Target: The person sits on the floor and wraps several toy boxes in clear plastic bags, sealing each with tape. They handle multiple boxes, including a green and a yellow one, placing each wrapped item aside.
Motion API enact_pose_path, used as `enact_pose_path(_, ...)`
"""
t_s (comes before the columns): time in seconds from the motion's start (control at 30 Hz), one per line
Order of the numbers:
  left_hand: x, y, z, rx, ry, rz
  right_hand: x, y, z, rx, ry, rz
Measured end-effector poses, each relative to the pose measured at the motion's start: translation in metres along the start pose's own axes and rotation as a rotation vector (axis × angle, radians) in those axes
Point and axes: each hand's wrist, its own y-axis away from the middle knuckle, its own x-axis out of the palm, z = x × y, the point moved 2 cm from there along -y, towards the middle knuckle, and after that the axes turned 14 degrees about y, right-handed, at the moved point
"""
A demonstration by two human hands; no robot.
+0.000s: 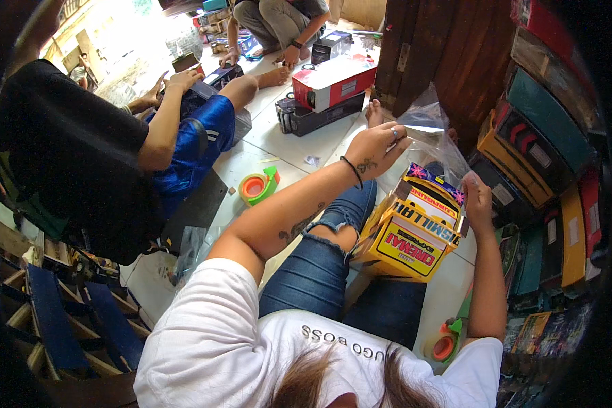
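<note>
Between my legs stands a boxy yellow toy truck with printed panels and a purple band with pink stars along its far top edge. A clear plastic bag is stretched up and partly over its far end. My left hand has its fingers closed on the bag's upper left side, above the truck. On the other side, my right hand is beside the truck's upper right corner, its fingers pinched on the bag's edge. How far down the bag reaches around the truck, I cannot tell.
Green tape dispensers lie on the tiles at left and by my right elbow. A person in blue shorts sits at left; another crouches beyond. Red and black toy trucks sit ahead. Colourful panels stack at right, beyond a brown wooden door.
</note>
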Motion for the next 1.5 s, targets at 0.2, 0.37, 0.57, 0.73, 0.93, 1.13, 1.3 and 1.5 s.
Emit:
enact_pose_path(0.2,-0.008,0.033,-0.052,0.069,0.099,-0.104,-0.026,0.053,0.034,-0.106,0.065,-0.145)
enact_pose_path(0.37,-0.014,0.114,-0.080,0.313,-0.023,-0.127,-0.013,0.135,0.055,-0.570,0.396,-0.313)
enact_pose_path(0.57,0.001,0.216,-0.055,0.370,-0.379,0.243,0.047,0.204,0.039,-0.508,0.584,0.096)
enact_pose_path(0.73,0.005,0.217,-0.008,-0.534,0.558,0.114,0.069,0.196,-0.008,0.437,-0.434,0.058)
enact_pose_path(0.93,0.061,0.156,0.051,-1.046,0.752,-0.092,0.118,0.131,-0.050,0.926,-0.972,-0.001)
enact_pose_path(1.13,0.068,0.152,0.052,-1.007,0.878,-0.388,0.130,0.112,-0.068,0.894,-0.742,0.023)
enact_pose_path(1.3,0.070,0.156,0.088,-1.104,0.870,-0.516,0.164,0.112,-0.066,0.809,-0.552,0.107)
enact_pose_path(1.5,0.150,0.274,0.162,-1.068,0.426,-0.608,0.204,0.198,-0.104,0.846,-0.281,0.316)
